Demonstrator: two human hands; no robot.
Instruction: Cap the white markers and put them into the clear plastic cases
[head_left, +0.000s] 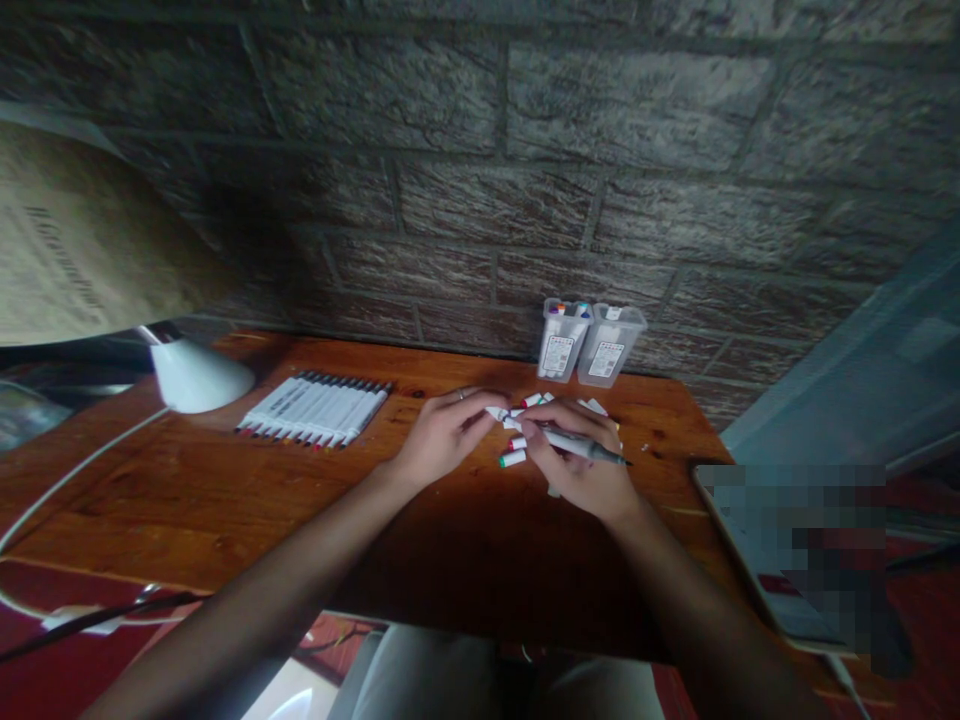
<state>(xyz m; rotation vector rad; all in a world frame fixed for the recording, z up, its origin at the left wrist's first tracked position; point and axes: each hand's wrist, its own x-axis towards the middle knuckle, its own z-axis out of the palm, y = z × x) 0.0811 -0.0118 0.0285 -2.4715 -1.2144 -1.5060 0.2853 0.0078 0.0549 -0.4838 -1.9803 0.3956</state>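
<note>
My right hand (pixel 589 480) is closed around a white marker (pixel 574 443), held slanting with its dark end pointing right. Between the thumb and fingers of my left hand (pixel 442 432) is a small white marker cap (pixel 496 412), right at the marker's purple-tinted left end. I cannot tell whether the cap is on the marker or just apart from it. Below and behind my right hand lie several loose caps (pixel 514 459) with coloured ends, partly hidden by the fingers. A ring shows on my left hand.
White markers (pixel 319 410) lie side by side on the wooden table (pixel 420 530), left of my hands. Two see-through plastic boxes (pixel 610 350) stand against the brick wall, the left one holding markers. A lamp (pixel 199 375) is at left; a blurred-out device (pixel 780 560) sits at right.
</note>
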